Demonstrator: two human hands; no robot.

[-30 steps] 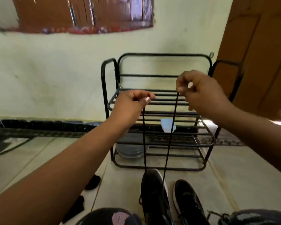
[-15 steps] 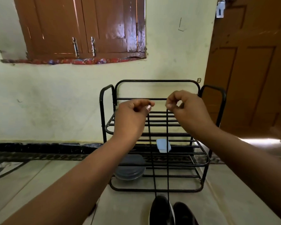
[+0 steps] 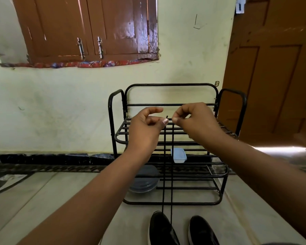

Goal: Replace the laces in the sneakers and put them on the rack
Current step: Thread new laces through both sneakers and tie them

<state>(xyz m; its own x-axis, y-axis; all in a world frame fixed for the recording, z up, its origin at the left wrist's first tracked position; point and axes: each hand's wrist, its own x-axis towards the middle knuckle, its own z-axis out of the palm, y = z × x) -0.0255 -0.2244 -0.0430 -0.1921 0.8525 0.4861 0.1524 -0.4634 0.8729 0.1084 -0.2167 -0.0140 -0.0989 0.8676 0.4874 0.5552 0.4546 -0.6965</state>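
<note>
Two black sneakers stand on the floor at the bottom edge, the left sneaker (image 3: 162, 228) beside the right sneaker (image 3: 201, 230). A black lace (image 3: 172, 174) rises from the left sneaker in two taut, nearly parallel strands. My left hand (image 3: 147, 128) holds the left strand under its thumb, with the index finger lifted. My right hand (image 3: 196, 121) pinches the right strand near its tip. Both hands hover close together in front of the top shelf of the black metal rack (image 3: 168, 84).
The rack stands against the pale wall; a small blue lidded box (image 3: 178, 155) sits on its middle shelf and a grey round container (image 3: 143, 181) lower left. A brown door (image 3: 272, 68) is to the right, brown shutters (image 3: 88, 27) up left.
My hands have drawn closer together, bringing the two lace strands nearly parallel. My left index finger has lifted off. The view has tilted up, so less of the sneakers shows.
</note>
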